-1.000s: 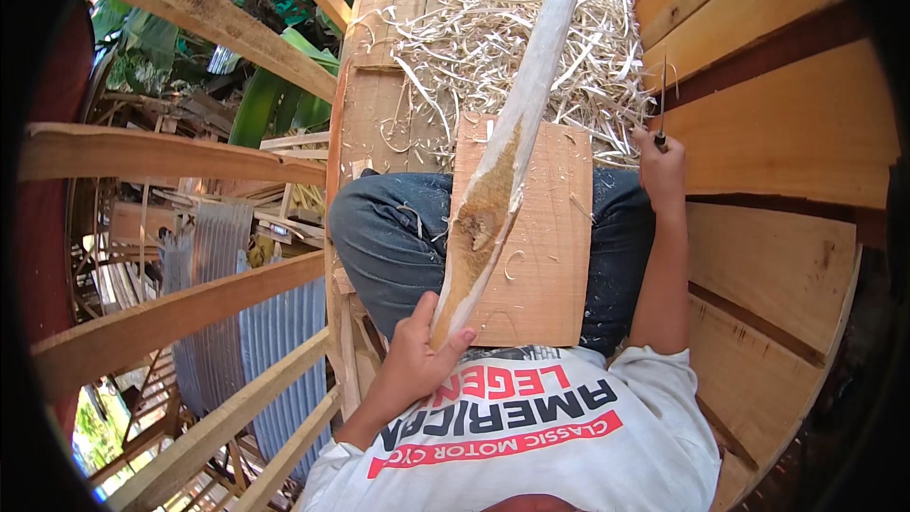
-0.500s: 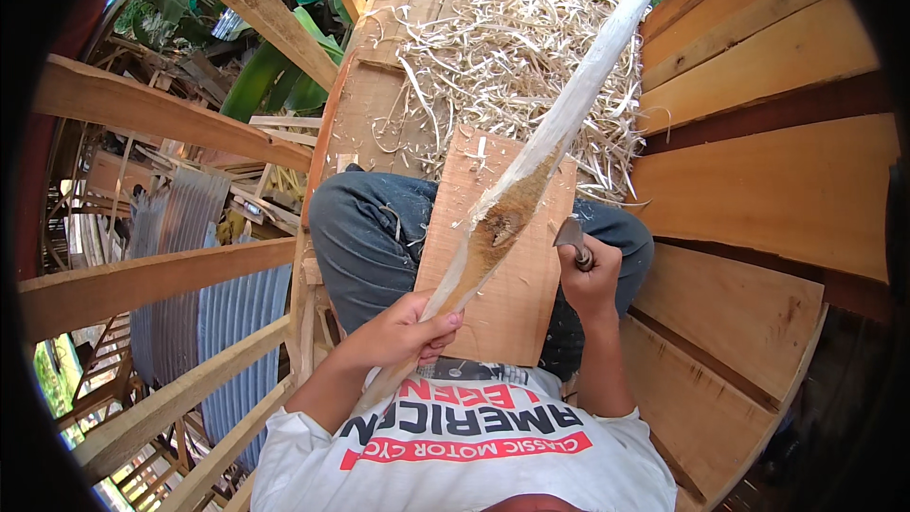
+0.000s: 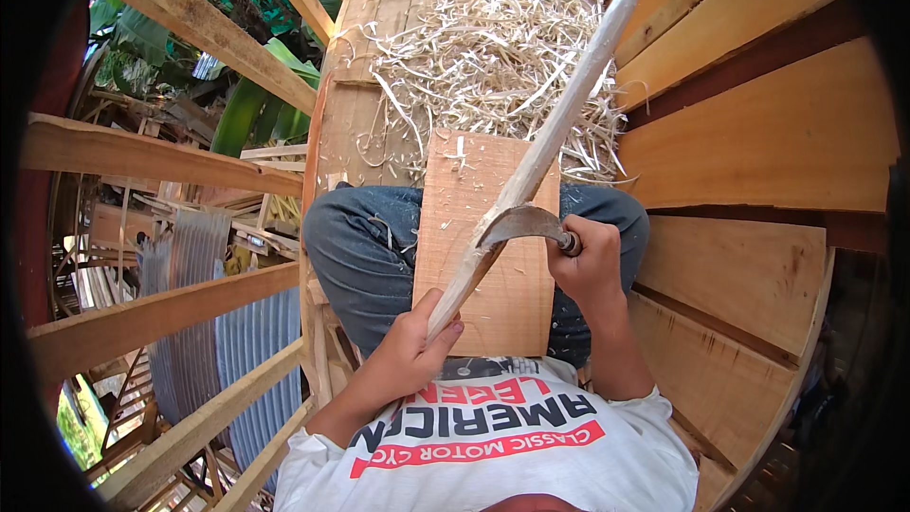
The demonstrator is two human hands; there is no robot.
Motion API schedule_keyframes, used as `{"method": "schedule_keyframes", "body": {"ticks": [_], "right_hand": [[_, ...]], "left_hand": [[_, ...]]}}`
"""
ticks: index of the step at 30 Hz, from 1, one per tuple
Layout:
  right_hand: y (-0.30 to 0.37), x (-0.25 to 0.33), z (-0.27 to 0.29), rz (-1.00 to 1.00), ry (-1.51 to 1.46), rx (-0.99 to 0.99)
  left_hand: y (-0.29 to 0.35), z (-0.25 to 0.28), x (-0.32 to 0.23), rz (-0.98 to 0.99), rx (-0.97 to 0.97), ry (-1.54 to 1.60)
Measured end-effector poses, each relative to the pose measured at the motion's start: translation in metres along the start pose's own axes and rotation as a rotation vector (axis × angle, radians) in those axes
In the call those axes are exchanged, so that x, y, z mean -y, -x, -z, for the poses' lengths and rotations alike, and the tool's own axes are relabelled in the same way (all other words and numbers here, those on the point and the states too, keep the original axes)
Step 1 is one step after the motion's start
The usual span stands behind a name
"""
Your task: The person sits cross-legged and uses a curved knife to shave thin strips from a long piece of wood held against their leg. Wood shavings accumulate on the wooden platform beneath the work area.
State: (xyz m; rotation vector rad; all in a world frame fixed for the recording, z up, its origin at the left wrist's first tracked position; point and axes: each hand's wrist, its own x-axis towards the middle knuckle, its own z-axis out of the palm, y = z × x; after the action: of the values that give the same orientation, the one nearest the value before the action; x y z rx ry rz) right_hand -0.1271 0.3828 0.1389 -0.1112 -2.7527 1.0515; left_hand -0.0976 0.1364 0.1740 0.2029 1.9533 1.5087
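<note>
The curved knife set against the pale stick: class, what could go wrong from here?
1. The curved knife, in the right hand, points across the pale stick beyond the left hand; a slip toward the body could cut that bare hand.
2. Both legs show beside the board, so a stray stroke might reach one.
3. Only the left hand visibly grips the stick, so it might twist under the blade.

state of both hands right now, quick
Left hand: closed, holding a pale wooden pole.
Right hand: closed, holding a curved-bladed knife.
</note>
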Motion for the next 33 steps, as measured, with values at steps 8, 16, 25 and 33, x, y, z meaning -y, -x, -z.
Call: {"method": "schedule_keyframes", "body": {"ticks": [8, 16, 25, 33], "right_hand": [[-0.022, -0.027, 0.004, -0.144, 0.146, -0.183], [-0.04, -0.03, 0.007, -0.087, 0.164, -0.249], [-0.056, -0.028, 0.007, -0.095, 0.207, -0.246], [-0.069, -0.021, 0.009, -0.116, 0.183, -0.225]], "left_hand": [[0.011, -0.01, -0.013, 0.115, 0.063, -0.041], [0.015, -0.011, -0.013, 0.067, 0.034, -0.075], [0.018, -0.009, -0.01, 0.09, 0.007, -0.053], [0.022, -0.008, -0.003, 0.109, -0.011, -0.044]]}}
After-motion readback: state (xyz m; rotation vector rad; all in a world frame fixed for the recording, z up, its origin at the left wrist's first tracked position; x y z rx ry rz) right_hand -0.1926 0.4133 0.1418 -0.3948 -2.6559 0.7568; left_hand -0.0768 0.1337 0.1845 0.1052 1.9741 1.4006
